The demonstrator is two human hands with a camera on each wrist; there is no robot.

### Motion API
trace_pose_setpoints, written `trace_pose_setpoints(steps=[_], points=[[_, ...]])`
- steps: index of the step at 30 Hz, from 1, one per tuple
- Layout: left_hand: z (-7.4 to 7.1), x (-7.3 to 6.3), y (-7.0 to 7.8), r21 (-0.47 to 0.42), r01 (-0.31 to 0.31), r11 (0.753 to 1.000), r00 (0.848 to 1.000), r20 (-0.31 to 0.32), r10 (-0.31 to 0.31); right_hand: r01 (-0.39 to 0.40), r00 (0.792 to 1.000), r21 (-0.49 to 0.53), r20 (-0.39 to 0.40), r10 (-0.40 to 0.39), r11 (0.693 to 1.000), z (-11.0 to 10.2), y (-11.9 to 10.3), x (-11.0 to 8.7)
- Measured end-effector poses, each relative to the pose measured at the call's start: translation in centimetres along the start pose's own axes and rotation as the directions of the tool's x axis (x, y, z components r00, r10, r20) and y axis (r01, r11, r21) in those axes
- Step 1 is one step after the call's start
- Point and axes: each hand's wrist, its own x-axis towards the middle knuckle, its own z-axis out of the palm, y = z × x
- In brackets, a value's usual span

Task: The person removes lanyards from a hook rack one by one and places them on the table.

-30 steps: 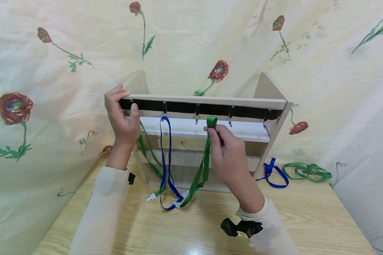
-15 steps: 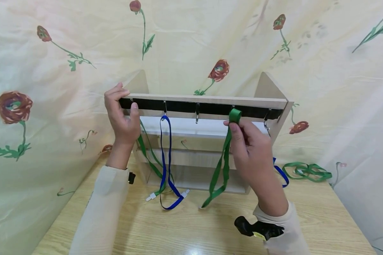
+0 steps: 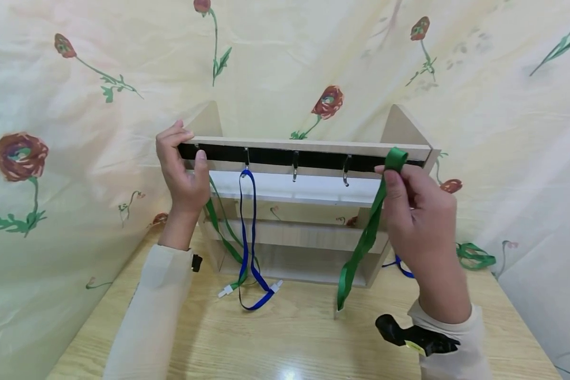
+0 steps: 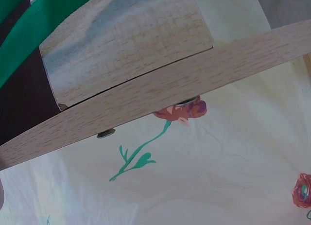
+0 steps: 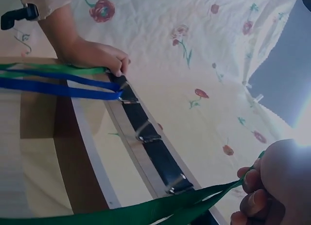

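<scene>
My right hand (image 3: 420, 211) pinches a green lanyard (image 3: 361, 245) near its looped top, in front of the right end of a black hook strip (image 3: 271, 158). The lanyard's lower end hangs close over the table. In the right wrist view the green strap (image 5: 141, 213) runs from the fingertips past the strip. With its thumb in front and fingers over the top edge, my left hand (image 3: 182, 174) grips the left end of the wooden shelf (image 3: 313, 141). A blue lanyard (image 3: 254, 227) hangs from the second hook; another green lanyard (image 3: 215, 221) hangs left of it.
Two metal hooks, the middle one (image 3: 295, 166) and the one to its right (image 3: 346, 170), carry nothing. Behind my right forearm, a blue strap (image 3: 404, 267) and a coiled green lanyard (image 3: 475, 257) lie on the table (image 3: 285, 338). Flowered cloth (image 3: 275, 63) covers the walls.
My right hand has moved the green lanyard rightward along the strip, from near the middle hook to the right end. The left hand has stayed in place.
</scene>
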Motion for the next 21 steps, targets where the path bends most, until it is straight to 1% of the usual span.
trace_pose_setpoints(steps=[3,5,9,13,16,19,21], points=[[0.0,-0.1,-0.2,0.002,0.000,1.000,1.000,0.000,0.000,-0.006,1.000,-0.005,-0.029,0.006,1.000,-0.9,0.4,0.4],[-0.1,-0.1,-0.3,0.005,-0.005,1.000,1.000,0.004,0.005,-0.017,0.999,0.016,-0.050,0.018,1.000,-1.5,0.6,0.7],[-0.2,0.0,-0.4,0.006,-0.016,1.000,1.000,0.010,0.016,-0.051,0.994,0.053,-0.093,0.056,0.997,-3.1,1.2,1.4],[-0.3,0.1,-0.3,0.007,-0.020,1.000,1.000,0.011,0.020,-0.089,0.987,0.051,-0.131,0.095,0.995,-4.5,2.0,1.9],[-0.2,0.0,-0.3,0.007,-0.014,1.000,1.000,0.008,0.014,-0.118,0.982,0.037,-0.145,0.122,0.992,-5.6,2.8,2.3],[-0.1,0.0,-0.3,0.004,-0.005,1.000,1.000,0.004,0.005,-0.146,0.978,0.002,-0.148,0.144,0.989,-6.9,3.5,2.7],[-0.1,-0.1,-0.3,0.003,-0.002,1.000,1.000,0.002,0.002,-0.182,0.974,-0.032,-0.145,0.175,0.983,-7.7,4.1,2.8]])
